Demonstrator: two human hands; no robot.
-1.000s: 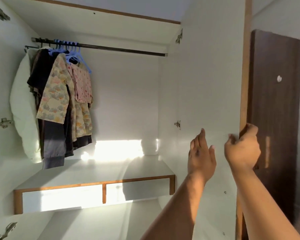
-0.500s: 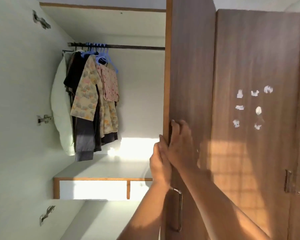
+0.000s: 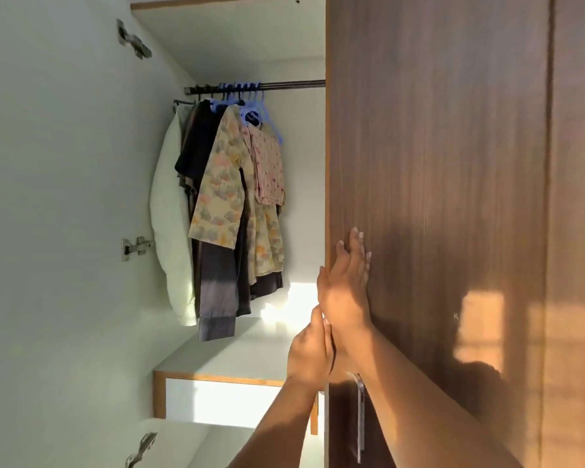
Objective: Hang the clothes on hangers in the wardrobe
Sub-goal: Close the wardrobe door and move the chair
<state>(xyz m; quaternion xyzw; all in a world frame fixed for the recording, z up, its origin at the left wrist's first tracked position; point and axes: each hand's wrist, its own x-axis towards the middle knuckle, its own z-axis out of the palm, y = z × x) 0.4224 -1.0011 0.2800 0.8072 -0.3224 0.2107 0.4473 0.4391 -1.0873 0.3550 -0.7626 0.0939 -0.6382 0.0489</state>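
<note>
The right hand (image 3: 347,292) lies flat with straight fingers pressed on the brown wooden door (image 3: 436,197), close to its left edge. The left hand (image 3: 309,352) sits just at 7 o'clock of it, touching the right wrist, with its fingers curled round the door's edge. Below both hands, at 6 o'clock, a metal handle (image 3: 360,420) stands upright on the door's face.

The door stands partly across the opening of the wardrobe (image 3: 65,163), whose inner walls are pale and plain. A patch of warm sunlight falls on the door at 3 o'clock of the hands, and another on the wardrobe's back wall and shelf (image 3: 223,352). Under the shelf a drawer front (image 3: 237,403) with a wooden frame shows, partly hidden by the left arm. Three metal hinges (image 3: 137,246) sit on the left wall, one above the other.

At 11 o'clock of the hands the clothes (image 3: 223,211) hang from blue hangers (image 3: 250,103) on one dark rail (image 3: 284,84), bunched at its left end. The number of hangers is hard to count. From left to right: a pale padded piece, dark garments, a yellow patterned top, a pink patterned piece over another yellow one. They hang well apart from the door
</note>
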